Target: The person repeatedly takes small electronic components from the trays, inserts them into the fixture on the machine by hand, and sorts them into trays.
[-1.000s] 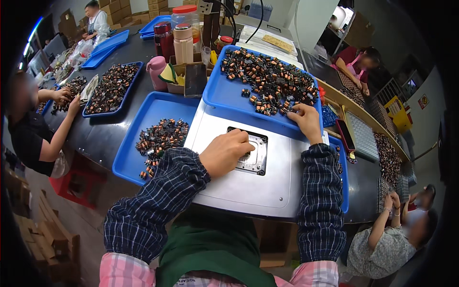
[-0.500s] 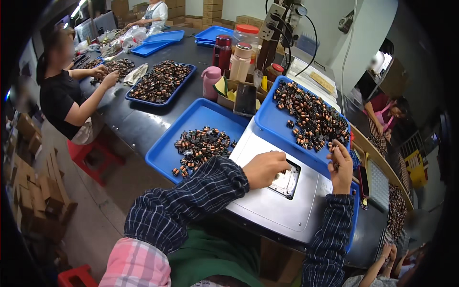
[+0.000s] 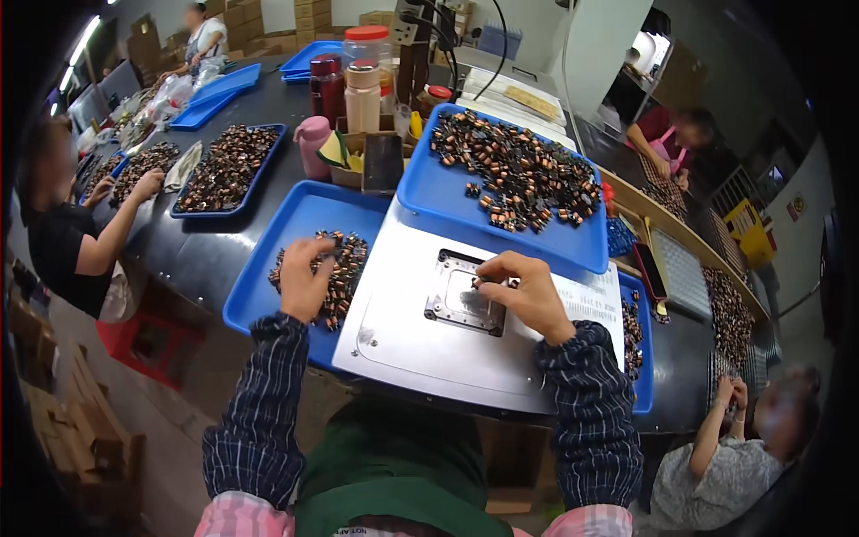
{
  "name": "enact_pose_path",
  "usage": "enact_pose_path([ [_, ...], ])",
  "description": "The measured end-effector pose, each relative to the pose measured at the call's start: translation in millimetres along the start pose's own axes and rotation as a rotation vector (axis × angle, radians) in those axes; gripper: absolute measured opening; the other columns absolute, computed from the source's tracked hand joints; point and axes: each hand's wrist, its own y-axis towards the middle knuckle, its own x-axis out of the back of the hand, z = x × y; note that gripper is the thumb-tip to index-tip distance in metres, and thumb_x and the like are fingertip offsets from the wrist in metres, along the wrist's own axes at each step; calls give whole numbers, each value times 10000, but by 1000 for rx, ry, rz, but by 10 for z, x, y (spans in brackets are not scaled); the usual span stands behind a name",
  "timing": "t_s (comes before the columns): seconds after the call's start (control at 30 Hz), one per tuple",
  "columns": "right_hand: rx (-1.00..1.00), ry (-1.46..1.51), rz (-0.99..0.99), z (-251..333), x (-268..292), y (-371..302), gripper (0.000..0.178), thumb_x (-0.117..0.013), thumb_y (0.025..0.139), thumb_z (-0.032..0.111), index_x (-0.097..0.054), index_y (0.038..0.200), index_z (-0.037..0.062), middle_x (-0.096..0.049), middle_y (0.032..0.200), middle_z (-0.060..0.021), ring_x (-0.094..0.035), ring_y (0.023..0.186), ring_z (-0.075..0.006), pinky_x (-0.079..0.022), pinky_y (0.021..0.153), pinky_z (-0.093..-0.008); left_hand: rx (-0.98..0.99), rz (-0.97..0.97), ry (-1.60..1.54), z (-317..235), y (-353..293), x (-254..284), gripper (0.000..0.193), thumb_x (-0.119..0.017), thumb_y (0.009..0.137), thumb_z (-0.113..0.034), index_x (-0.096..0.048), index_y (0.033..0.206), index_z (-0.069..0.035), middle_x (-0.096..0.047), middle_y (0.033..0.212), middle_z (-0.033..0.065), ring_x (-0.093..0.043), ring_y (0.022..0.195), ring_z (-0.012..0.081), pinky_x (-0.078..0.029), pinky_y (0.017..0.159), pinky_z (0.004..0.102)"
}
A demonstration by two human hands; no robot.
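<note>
My right hand point(image 3: 530, 294) is closed in a pinch over a square metal fixture point(image 3: 467, 302) set into a silver machine top point(image 3: 394, 345). Its fingertips hold a small dark and copper-coloured coil part point(image 3: 478, 282), partly hidden by the fingers. My left hand point(image 3: 306, 279) hovers over the lower blue tray point(image 3: 259, 268), thumb and curled fingers apart, at a heap of similar coil parts point(image 3: 344, 291). No part shows clearly between its fingers. Beyond the fixture, a second blue tray point(image 3: 429, 192) bears a larger spread of coil parts point(image 3: 523, 170).
A pink bottle point(image 3: 313, 143), a dark phone point(image 3: 382, 164) and tumblers stand behind the trays. Another blue tray point(image 3: 640, 394) lies beside the machine's right edge. A full tray point(image 3: 224, 213) sits further left, near a seated co-worker point(image 3: 76, 228). Other people work at the right.
My left hand has gone from the fixture to the heap in the lower tray. My right hand has come from the upper tray to the fixture with a coil part. The view has shifted.
</note>
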Motion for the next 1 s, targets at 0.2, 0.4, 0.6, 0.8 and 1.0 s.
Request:
enact_pose_path([
  [0.2, 36, -168, 66, 4, -72, -36, 155, -637, 684, 19, -617, 836, -3, -595, 749, -82, -541, 618, -154, -424, 556, -251, -326, 99, -219, -807, 687, -500, 217, -584, 696, -33, -594, 912, -43, -543, 910, 133, -505, 911, 302, -405, 802, 354],
  [0.4, 228, -308, 65, -32, -176, 8, 146, -635, 684, 24, -617, 828, 10, -595, 775, -104, -558, 617, -211, -435, 546, -284, -356, 206, -15, -1066, 977, -1126, 314, -586, 722, -111, -572, 1035, -91, -521, 1026, 117, -486, 981, 285, -400, 823, 348],
  [0.6, 78, -100, 44, -43, -30, 12, 132, -639, 688, 43, -609, 813, 8, -573, 672, -34, -522, 581, -111, -412, 526, -231, -217, 454, 53, -1144, 1032, -1209, 190, -562, 721, -103, -611, 904, -116, -538, 946, 103, -540, 865, 287, -440, 741, 392],
  [0.8, -161, 819, -361, -120, 460, 150, 223, -508, 847, 204, -546, 986, 34, -527, 751, -22, -410, 447, -53, -280, 349, -162, -129, 220, -225, -1038, 1017, -1148, 181, -533, 752, -63, -600, 919, -82, -496, 936, 108, -555, 808, 271, -445, 740, 351],
  [1.0, -201, 204, -551, -589, 813, 321, 189, -593, 796, 178, -619, 840, -4, -537, 609, -15, -475, 472, -57, -322, 366, -189, 164, 363, -554, -1101, 961, -959, 184, -545, 752, -41, -580, 931, -19, -585, 827, 94, -551, 712, 133, -444, 670, 257],
])
